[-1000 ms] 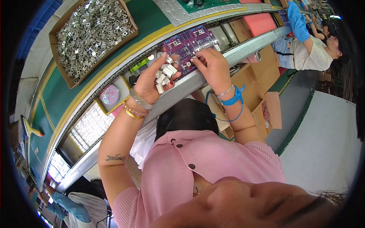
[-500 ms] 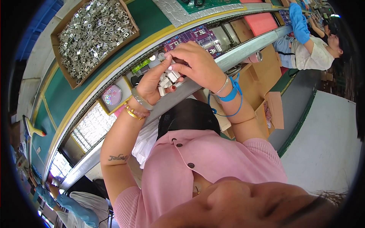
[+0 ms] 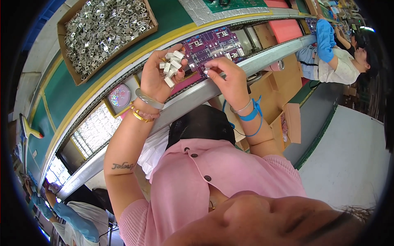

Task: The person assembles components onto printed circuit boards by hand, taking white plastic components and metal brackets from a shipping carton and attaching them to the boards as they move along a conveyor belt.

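My left hand [image 3: 158, 78] is palm up with its fingers curled round several small white block-shaped components [image 3: 174, 63], heaped loose on the palm and fingers. To its right, my right hand [image 3: 230, 78] is closed in a pinch over the near edge of a purple circuit board [image 3: 211, 47]. What sits between its thumb and fingertips is too small to make out. The board lies on the conveyor rail and carries some small parts, among them white blocks near its right end.
An open cardboard box [image 3: 154, 30] full of small metal pieces stands at the far left. A round glittery disc [image 3: 119, 96] lies left of my left wrist. Coral-red foam [image 3: 284, 31] lies along the line, cardboard boxes [image 3: 292, 123] below right. A co-worker with blue sleeves [image 3: 325, 39] is at the right.
My hands, close together before, have parted. The left has opened toward palm up, showing the white components; the right has moved right and down, over the board's near edge.
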`<act>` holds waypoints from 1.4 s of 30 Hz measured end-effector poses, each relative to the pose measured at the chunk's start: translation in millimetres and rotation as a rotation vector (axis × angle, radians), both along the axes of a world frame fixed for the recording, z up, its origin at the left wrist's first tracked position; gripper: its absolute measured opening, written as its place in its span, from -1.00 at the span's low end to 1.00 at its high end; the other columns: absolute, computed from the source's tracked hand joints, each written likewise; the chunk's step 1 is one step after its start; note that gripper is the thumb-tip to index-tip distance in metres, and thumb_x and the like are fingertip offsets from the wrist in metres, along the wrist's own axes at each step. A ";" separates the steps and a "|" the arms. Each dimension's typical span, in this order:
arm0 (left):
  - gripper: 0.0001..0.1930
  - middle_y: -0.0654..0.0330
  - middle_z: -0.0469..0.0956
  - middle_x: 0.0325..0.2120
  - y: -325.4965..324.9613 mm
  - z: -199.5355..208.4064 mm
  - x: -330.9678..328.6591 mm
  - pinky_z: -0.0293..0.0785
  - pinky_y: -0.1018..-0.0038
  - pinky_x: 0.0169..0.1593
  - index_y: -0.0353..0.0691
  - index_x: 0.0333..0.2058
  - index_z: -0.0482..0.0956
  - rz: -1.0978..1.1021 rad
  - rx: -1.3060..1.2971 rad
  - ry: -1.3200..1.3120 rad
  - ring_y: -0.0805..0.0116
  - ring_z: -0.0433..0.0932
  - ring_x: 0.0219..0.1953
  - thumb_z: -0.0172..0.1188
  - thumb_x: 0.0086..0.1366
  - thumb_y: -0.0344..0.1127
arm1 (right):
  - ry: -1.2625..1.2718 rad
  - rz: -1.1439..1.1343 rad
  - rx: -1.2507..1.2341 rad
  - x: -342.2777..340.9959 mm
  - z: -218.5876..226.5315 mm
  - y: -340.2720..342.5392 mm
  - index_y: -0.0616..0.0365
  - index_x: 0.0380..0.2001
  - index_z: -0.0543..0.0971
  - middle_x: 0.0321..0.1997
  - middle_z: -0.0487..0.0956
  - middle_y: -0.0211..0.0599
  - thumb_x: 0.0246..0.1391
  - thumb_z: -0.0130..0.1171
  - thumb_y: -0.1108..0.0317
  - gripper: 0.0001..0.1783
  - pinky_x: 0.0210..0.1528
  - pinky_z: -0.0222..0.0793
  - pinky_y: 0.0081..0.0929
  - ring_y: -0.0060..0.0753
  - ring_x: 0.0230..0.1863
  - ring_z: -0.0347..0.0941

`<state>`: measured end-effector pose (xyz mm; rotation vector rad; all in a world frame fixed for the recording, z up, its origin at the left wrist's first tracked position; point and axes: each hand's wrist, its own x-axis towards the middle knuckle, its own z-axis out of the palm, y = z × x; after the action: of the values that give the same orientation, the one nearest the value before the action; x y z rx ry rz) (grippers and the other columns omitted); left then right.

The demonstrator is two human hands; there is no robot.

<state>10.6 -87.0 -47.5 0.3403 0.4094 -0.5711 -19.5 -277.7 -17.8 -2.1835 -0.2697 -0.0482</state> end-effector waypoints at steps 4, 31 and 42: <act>-0.67 0.17 0.49 -0.34 0.3 -3.9 0.0 0.48 0.60 -0.50 -0.36 -0.09 0.41 0.003 0.021 -0.031 0.37 0.51 -0.41 -0.05 0.25 -0.27 | -0.087 0.019 -0.061 0.6 -10.9 4.9 0.20 -0.43 0.51 -0.45 0.48 -0.25 -0.17 0.21 0.53 -0.85 -0.36 0.35 -0.42 -0.22 -0.41 0.44; -0.60 0.14 0.51 -0.34 0.3 -0.8 -2.3 0.50 0.65 -0.51 -0.36 -0.04 0.37 -0.009 0.022 -0.056 0.34 0.56 -0.39 0.03 0.28 -0.17 | -0.384 0.000 -0.338 7.1 -14.6 19.4 0.16 -0.52 0.50 -0.49 0.48 -0.28 -0.29 0.26 0.54 -0.83 -0.28 0.26 -0.32 -0.18 -0.36 0.33; -0.60 0.16 0.46 -0.30 -1.7 4.3 -2.5 0.44 0.69 -0.54 -0.35 0.03 0.32 -0.031 0.081 -0.056 0.37 0.50 -0.39 0.03 0.23 -0.35 | -0.377 -0.015 -0.352 7.4 -16.0 20.0 0.15 -0.55 0.48 -0.52 0.46 -0.29 -0.31 0.28 0.53 -0.81 -0.30 0.25 -0.33 -0.18 -0.39 0.32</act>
<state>8.1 -88.8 -43.2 0.4396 0.3741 -0.5750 -12.0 -257.8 -33.9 -2.5169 -0.5054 -0.4546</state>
